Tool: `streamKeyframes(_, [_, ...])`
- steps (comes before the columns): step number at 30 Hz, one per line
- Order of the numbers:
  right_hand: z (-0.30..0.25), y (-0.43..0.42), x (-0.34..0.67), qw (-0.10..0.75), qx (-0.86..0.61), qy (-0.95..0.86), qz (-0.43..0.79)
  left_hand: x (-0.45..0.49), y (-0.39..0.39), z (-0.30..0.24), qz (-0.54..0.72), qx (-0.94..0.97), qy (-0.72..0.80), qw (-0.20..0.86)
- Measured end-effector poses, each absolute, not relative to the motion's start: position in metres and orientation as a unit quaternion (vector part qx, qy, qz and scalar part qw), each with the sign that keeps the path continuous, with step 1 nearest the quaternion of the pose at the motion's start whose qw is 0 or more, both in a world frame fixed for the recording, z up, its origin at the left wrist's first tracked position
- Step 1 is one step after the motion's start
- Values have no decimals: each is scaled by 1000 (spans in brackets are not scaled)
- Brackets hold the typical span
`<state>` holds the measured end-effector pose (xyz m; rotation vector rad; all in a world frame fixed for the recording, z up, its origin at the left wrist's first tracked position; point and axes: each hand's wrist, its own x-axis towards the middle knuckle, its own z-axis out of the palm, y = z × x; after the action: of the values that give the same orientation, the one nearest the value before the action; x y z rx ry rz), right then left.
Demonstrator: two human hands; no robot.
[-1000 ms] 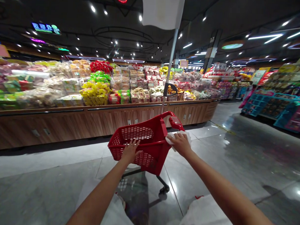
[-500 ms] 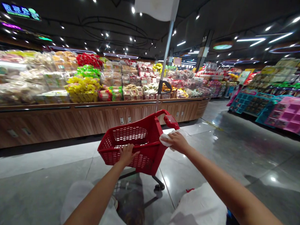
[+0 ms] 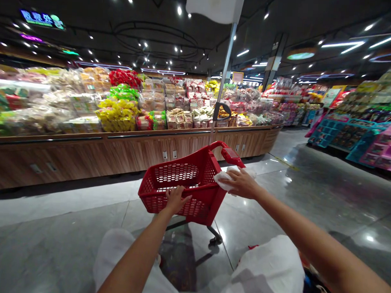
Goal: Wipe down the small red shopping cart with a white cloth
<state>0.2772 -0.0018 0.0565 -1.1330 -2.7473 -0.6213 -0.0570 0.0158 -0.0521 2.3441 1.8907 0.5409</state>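
Note:
A small red shopping cart (image 3: 209,207) with perforated basket walls stands side-on in front of me. My left hand (image 3: 177,199) rests on the near rim of its basket, fingers hooked over the edge and thumb apart. With my right hand (image 3: 242,182) I press a crumpled white cloth (image 3: 224,178) against the near end of the red cart handle (image 3: 232,156). Part of the cloth is hidden under the fingers. The basket shows nothing inside. A grey pole (image 3: 224,70) with a white flag (image 3: 216,6) rises behind the handle end.
Beyond the cart runs a long wooden display counter (image 3: 86,155) piled with packaged foods (image 3: 119,114). To the right stand pink bins (image 3: 386,146) and blue racks (image 3: 330,130). Grey shiny floor (image 3: 309,189) surrounds the cart. My light-clothed knees (image 3: 271,269) are close below.
My view has turned slightly left, so the cart and counter appear farther right. My right hand stays on the cloth at the handle, its fingers slightly shifted. The left hand keeps its place on the rim.

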Motion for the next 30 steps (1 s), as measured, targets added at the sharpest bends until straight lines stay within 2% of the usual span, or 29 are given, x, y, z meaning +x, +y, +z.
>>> streamKeyframes(4, [51,1,265,21,-420,-884,-203,-39,9,-51,180,759,625,38])
streamKeyframes(12, [13,16,149,-4,-409,-901,-146,-33,10,-58,170,764,620,59])
streamKeyframes(15, [20,18,169,-20,-385,-911,-146,-40,10,-55,177,771,607,74])
streamKeyframes(23, [63,12,319,-7,-381,-902,-204,-41,7,-50,188,770,605,81])
streamKeyframes(26, [66,13,325,-4,-404,-889,-215,-37,9,-51,179,769,609,76])
streamKeyframes(30, [53,17,281,-11,-390,-896,-212,-37,12,-54,168,771,612,55])
